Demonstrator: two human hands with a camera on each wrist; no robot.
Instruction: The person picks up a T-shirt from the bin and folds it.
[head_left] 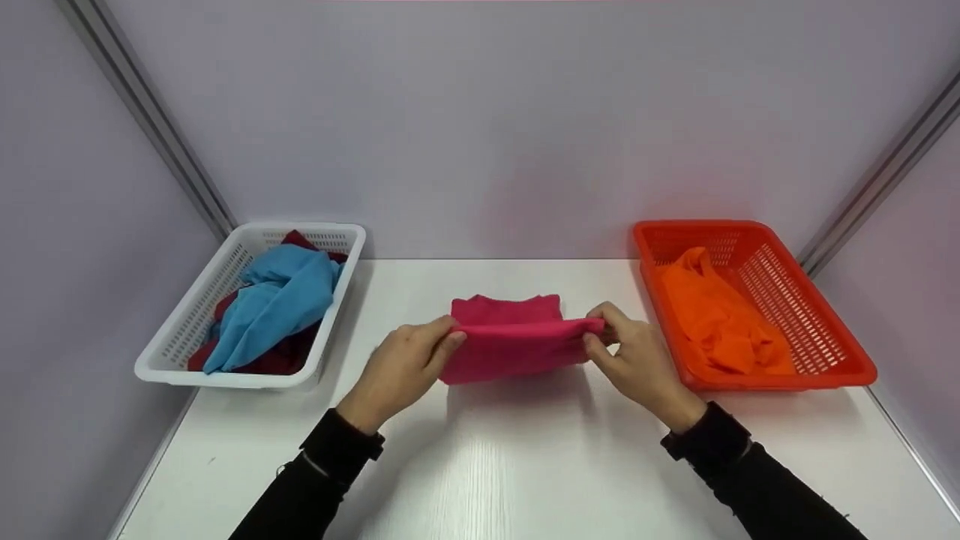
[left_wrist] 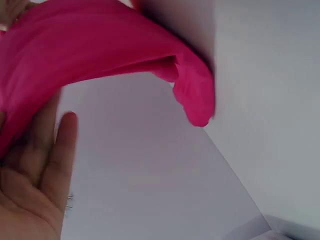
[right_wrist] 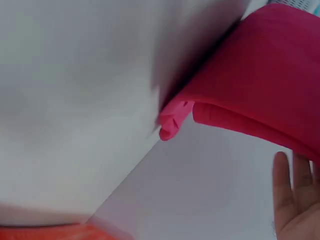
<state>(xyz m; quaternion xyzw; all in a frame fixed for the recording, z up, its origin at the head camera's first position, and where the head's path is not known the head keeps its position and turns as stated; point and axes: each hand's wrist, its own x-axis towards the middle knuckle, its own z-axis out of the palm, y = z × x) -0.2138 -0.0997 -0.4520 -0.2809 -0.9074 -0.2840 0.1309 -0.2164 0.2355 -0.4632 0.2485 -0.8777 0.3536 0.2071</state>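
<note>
A pink cloth (head_left: pixel 517 352), folded into layers, spans the space between my two hands in the middle of the table. My left hand (head_left: pixel 405 367) pinches its left corner between thumb and fingers. At the right corner my right hand (head_left: pixel 637 364) pinches it the same way. The folded edge is raised, while the far part of the cloth lies on the table behind it. In the left wrist view the pink cloth (left_wrist: pixel 100 45) arches over the left hand's outer fingers (left_wrist: pixel 62 160). From the right wrist, the layered cloth (right_wrist: pixel 260 75) slopes down to the tabletop.
On the left stands a white basket (head_left: pixel 154 364) holding a blue cloth (head_left: pixel 289 292) and dark red cloth (head_left: pixel 277 356). A red-orange basket (head_left: pixel 832 337) with an orange cloth (head_left: pixel 724 322) stands on the right. Pale panels (head_left: pixel 495 127) enclose the white table (head_left: pixel 480 480).
</note>
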